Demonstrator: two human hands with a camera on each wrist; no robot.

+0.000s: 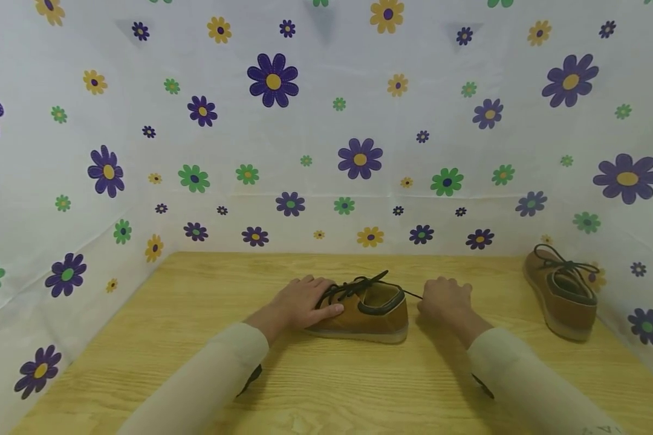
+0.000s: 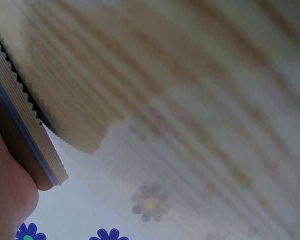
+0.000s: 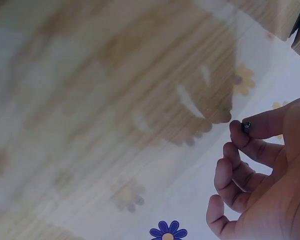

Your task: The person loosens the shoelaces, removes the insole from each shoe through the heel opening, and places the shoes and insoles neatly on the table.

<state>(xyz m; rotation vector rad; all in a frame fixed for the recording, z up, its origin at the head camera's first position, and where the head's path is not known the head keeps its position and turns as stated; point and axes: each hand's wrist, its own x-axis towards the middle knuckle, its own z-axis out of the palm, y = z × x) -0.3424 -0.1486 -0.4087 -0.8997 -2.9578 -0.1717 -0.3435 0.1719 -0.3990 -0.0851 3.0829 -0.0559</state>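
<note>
A brown shoe [image 1: 381, 323] with a dark collar and dark laces lies on the table, toe to the left. My left hand [image 1: 305, 305] grips its toe end, thumb along the near side. In the left wrist view, part of that hand [image 2: 10, 190] is against the shoe, whose ribbed sole edge [image 2: 27, 112] shows. Right of the heel, my right hand [image 1: 447, 302] holds a dark shoelace [image 1: 412, 295] pulled out taut from the shoe. The right wrist view shows the thumb and forefinger of this hand [image 3: 270, 165] pinching the lace's end [image 3: 246, 127], other fingers curled.
A second brown shoe [image 1: 571, 308], its lace tied in a bow, stands at the right edge of the wood-grain table [image 1: 326, 386]. White flowered sheeting [image 1: 315, 133] rises behind the table and along both sides.
</note>
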